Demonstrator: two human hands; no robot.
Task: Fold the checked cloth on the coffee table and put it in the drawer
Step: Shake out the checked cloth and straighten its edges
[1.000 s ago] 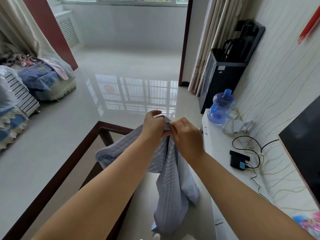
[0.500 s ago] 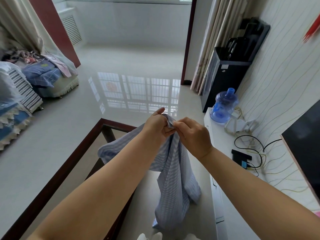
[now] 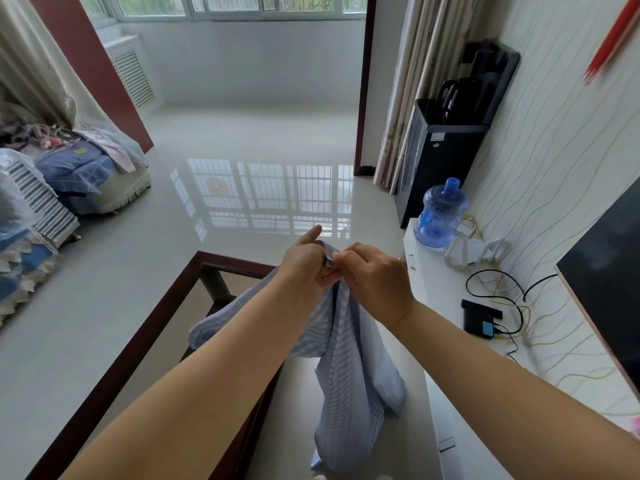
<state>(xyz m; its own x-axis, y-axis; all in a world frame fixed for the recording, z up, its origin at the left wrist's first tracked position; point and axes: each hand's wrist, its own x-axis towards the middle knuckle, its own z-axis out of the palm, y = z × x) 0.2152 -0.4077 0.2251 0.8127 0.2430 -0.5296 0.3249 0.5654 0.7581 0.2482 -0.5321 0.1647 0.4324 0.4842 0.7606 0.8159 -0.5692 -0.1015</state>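
While both hands, left hand [image 3: 304, 263] and right hand [image 3: 375, 277], pinch its top edge, the checked cloth [image 3: 349, 368] hangs beside the coffee table [image 3: 145, 327].

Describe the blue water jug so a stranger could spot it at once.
Start at the long white cabinet along the wavy-striped right wall. At its far end, just before the black water dispenser, stands the water jug. It is the only translucent blue thing there, beside white adapters and black cables.
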